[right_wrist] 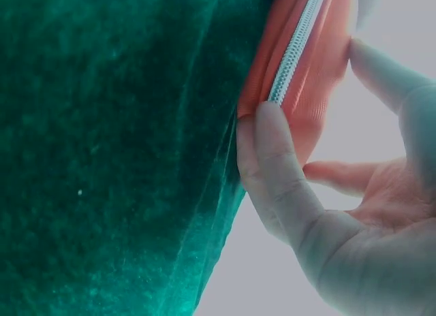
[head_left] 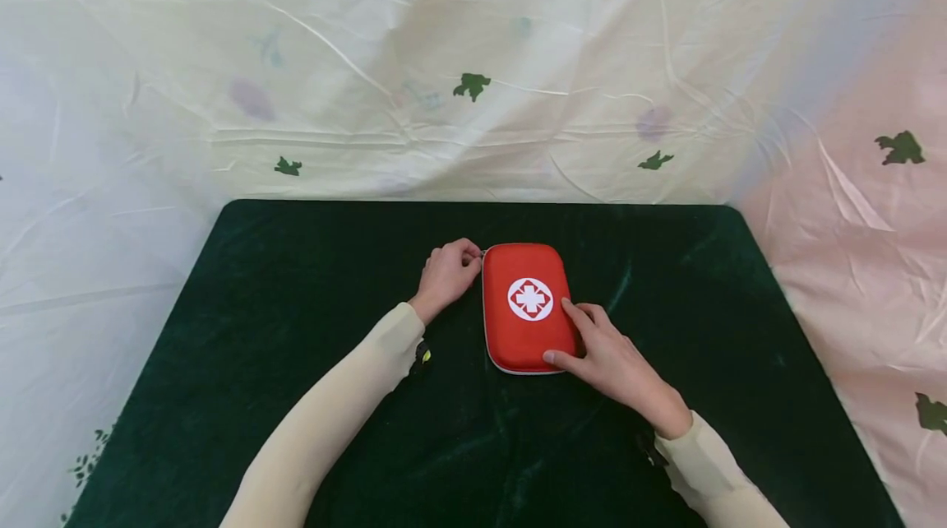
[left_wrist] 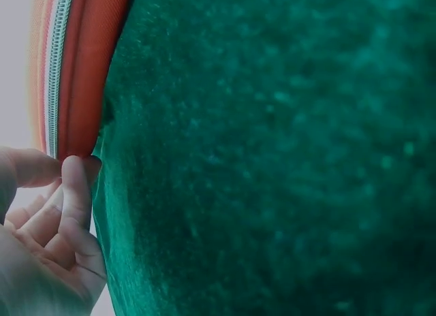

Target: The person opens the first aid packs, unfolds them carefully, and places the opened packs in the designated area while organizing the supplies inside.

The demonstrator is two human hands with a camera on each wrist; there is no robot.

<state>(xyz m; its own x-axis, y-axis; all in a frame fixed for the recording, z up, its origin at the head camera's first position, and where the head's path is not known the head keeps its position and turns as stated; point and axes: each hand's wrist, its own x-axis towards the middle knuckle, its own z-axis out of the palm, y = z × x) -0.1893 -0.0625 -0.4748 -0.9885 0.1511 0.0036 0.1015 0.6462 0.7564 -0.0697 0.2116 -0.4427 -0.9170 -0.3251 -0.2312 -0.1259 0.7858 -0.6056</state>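
A red first-aid case [head_left: 528,347] with a white cross emblem lies flat on the dark green cloth. Its zipper [left_wrist: 54,77] has its teeth meshed along the side seen in the left wrist view, and likewise in the right wrist view. At the far left corner, my left hand [head_left: 449,269] pinches the zipper pull between thumb and forefinger; the fingertips mostly hide it. My right hand [head_left: 617,359] grips the case's near right side, with the thumb on the near part of its top and fingers along the side wall [right_wrist: 310,115].
The green cloth [head_left: 296,265] covers the whole table. Behind it and on both sides hang pale sheets [head_left: 355,59] printed with leaves. Dark bands show at both wrists, below cream sleeves [head_left: 348,388].
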